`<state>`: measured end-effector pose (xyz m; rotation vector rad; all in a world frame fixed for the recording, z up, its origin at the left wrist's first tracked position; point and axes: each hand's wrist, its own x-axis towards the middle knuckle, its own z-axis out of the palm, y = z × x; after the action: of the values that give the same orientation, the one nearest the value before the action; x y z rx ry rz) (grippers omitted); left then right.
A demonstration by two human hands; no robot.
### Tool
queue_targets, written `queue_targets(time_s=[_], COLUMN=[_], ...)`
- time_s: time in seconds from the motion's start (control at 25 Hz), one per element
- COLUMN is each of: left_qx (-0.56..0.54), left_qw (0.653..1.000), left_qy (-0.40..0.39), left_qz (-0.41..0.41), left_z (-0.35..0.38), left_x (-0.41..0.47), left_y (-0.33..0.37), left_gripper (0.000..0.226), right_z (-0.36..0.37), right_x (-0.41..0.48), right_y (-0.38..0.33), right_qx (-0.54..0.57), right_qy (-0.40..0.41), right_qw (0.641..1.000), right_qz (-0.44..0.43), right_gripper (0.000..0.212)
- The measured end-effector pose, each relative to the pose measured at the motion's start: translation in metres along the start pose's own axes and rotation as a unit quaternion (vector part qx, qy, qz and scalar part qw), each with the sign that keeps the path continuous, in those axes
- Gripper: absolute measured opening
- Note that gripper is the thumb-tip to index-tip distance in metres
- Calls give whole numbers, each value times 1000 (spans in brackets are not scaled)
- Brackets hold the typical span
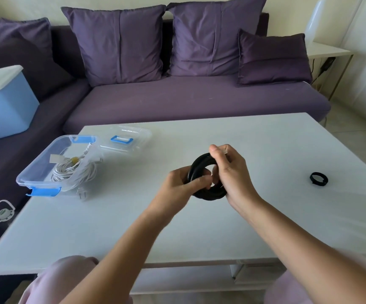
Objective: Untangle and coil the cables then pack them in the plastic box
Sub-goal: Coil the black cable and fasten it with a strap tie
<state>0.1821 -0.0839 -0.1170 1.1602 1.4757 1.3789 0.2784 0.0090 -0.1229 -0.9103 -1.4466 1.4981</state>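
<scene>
A black cable (199,162), wound into a tight ring, is held above the middle of the white table (254,150). My left hand (183,183) grips the ring's left side, thumb across it. My right hand (229,172) grips the right side, its fingers curled through the ring and pinching something small and pale at the top. The clear plastic box (35,170) with blue clips stands at the table's left edge. A coiled white cable (74,172) lies inside it, its plug (82,192) hanging out onto the table.
The box's clear lid (127,139) with a blue handle lies behind the box. A small black band (319,178) lies on the table at the right. A purple sofa (188,97) with cushions runs behind; a blue tub (4,106) sits on its left part.
</scene>
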Motion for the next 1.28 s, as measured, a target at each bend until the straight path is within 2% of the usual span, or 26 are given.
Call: queue_targets(time_s=[0.08, 0.16, 0.28, 0.4, 0.52, 0.6, 0.64, 0.68, 0.76, 0.8, 0.84, 0.88, 0.96, 1.04, 1.16, 1.28], left_qx=[-47, -83, -92, -78, -85, -83, -75, -69, -64, -60, -58, -57, -57, -50, -38, -23], left_qw=[996, 991, 994, 997, 996, 992, 991, 990, 989, 989, 989, 989, 989, 989, 990, 990], left_qy=[75, 105, 54, -8, 11, 40, 48, 55, 70, 73, 76, 79, 79, 76, 70, 64], left_qz=[11, 1, 0, 4, -35, -82, -99, -109, -114, -114, -113, -111, -111, -115, -118, -121], left_z=[22, 36, 41, 45, 54, 58, 59, 58, 54, 52, 50, 49, 48, 48, 42, 31], left_x=[3, 8, 18, 26, 35, 44, 48, 52, 58, 61, 62, 62, 63, 62, 58, 53], left_y=[-6, -7, -6, -6, 0, 3, 3, 3, 0, -3, -5, -6, -7, -7, -7, -6], left_gripper=[15, 18, 12, 34, 49, 43, 40, 38, 38, 38, 37, 37, 36, 36, 38, 39], right_z=[-7, -14, -26, -40, -55, -73, -85, -99, -130, -146, -158, -167, -179, -186, -191, -188], right_x=[1, 1, 3, 4, 14, 27, 35, 44, 60, 64, 67, 69, 70, 74, 76, 78], right_y=[1, -2, -9, -9, -9, -9, -7, -3, 7, 10, 12, 13, 17, 28, 43, 47], right_qx=[21, 32, 43, 44, -8, -71, -148, -273, -532, -604, -639, -651, -648, -656, -671, -670], right_qy=[30, 48, 58, 50, 29, -15, -34, -36, 13, 43, 65, 82, 110, 101, 57, 51], right_qw=[999, 998, 997, 997, 998, 996, 988, 961, 847, 795, 764, 746, 732, 716, 692, 696], right_qz=[30, 38, 35, 46, 55, 53, 42, 23, 4, 26, 66, 112, 177, 219, 259, 254], right_gripper=[36, 36, 35, 33, 32, 34, 35, 36, 31, 31, 35, 39, 44, 48, 44, 39])
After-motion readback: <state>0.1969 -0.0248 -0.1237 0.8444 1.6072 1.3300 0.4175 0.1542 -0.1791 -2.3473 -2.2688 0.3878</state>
